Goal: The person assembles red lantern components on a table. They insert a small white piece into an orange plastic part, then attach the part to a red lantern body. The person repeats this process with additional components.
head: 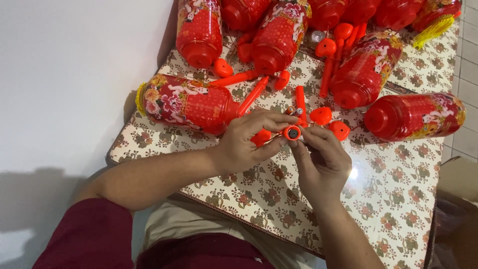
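A: What is the biggest thing?
B: The table (398, 199) with a flowery cover, under the hands. Just past the grip lie red lanterns (189, 104).
A: And the hands?
B: The left hand (244, 142) and right hand (321, 162) meet. Both pinch a small orange handle (292, 132), right between the fingertips.

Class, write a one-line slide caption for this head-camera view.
Both hands, left hand and right hand, hold an orange tube above a floral table strewn with red lanterns.
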